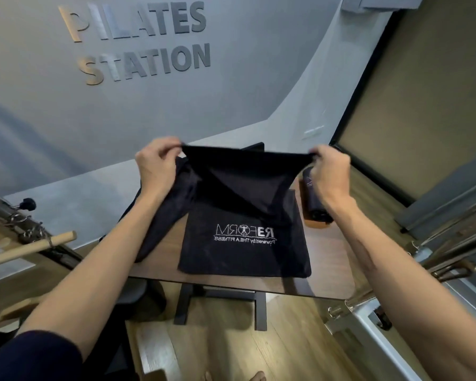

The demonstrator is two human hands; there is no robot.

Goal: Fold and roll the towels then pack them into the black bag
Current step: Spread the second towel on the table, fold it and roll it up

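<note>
Hands (160, 160) pinching "REFORM"-printed towel (245, 243) over table (327, 259)

A pilates studio: raised metal lettering (138, 42) on the grey wall (52, 111) reads "PILATES STATION". Reformer-style equipment with metal rails (448, 243) stands at the right, a wooden bar (30, 247) and hardware at the left. A black towel (245, 243) on the wooden desk (330, 259) bears "REFORM" fitness branding.

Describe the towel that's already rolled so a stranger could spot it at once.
Start at the wooden table under the grey wall. At its far right corner, just behind the right hand, lies the rolled towel. Unlike the flat towel with white lettering, it is a tight dark cylinder.
</note>
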